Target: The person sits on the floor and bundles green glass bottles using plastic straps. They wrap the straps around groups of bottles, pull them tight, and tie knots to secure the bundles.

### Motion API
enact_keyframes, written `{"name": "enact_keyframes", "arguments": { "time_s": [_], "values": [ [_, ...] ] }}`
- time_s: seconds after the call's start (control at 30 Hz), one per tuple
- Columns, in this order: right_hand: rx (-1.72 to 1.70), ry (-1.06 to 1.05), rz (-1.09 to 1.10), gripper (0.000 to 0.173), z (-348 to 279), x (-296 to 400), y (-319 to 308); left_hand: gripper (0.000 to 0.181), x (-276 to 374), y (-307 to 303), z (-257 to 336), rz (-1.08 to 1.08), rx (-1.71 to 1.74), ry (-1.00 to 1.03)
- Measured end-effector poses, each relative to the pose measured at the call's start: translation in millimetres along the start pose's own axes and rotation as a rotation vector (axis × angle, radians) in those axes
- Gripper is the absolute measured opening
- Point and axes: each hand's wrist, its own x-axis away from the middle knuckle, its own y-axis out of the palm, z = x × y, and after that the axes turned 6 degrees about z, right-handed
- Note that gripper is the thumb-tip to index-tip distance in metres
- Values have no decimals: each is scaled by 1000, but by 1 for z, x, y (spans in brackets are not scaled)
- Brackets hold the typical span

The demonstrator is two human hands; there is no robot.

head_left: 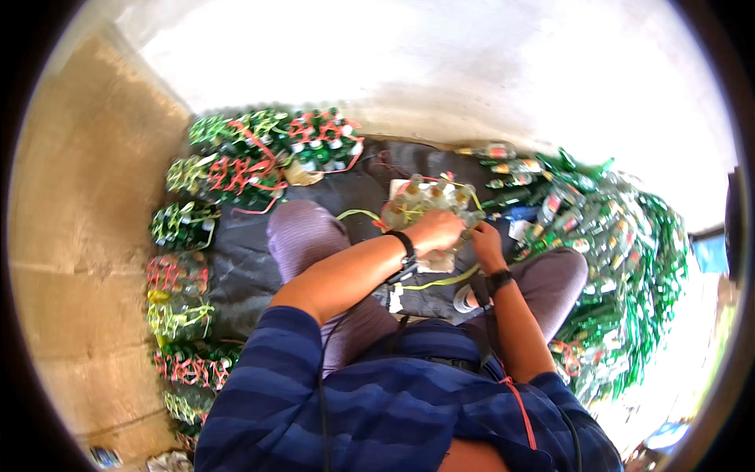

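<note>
A cluster of clear glass bottles (415,194) stands upright on a pale flat sheet (435,262) between my knees. Yellow-green plastic strapping (445,282) and some red strapping run around and beside the bottles. My left hand (442,229) reaches over the near side of the cluster, its fingers bent down among the bottle necks. My right hand (486,241) is at the cluster's right edge, close to the left one, with fingers bent near the strapping. What either hand grips is hidden or too small to tell.
Tied bundles of green bottles (321,141) line the back left, and more bundles (177,274) stand along the brown left wall (88,236). A large heap of loose bottles (613,236) lies at the right. Dark sheeting (248,253) covers the floor below a pale wall (413,65).
</note>
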Motion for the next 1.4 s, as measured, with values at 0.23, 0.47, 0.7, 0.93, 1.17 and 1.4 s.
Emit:
{"name": "enact_keyframes", "arguments": {
  "time_s": [0.23, 0.47, 0.7, 0.93, 1.17, 1.4],
  "values": [
    [-157, 92, 50, 24, 26, -8, 19, 17, -9, 5, 1, -62, -108, 21],
    [79, -19, 121, 19, 16, -3, 16, 16, -4, 27, -23, -109, -114, 11],
    [-225, 229, 231, 42, 2, 0, 13, 22, -8, -19, 27, -159, -54, -34],
    [-243, -20, 196, 62, 19, -6, 8, 39, 1, -35, 28, -172, 58, 31],
    [-319, -18, 110, 61, -4, 0, 1, 42, 44, -76, 13, -3, -99, -292],
    [-386, -1, 78, 57, -6, 0, -2, 70, 66, -70, 0, -171, -82, -593]
  ]
}}
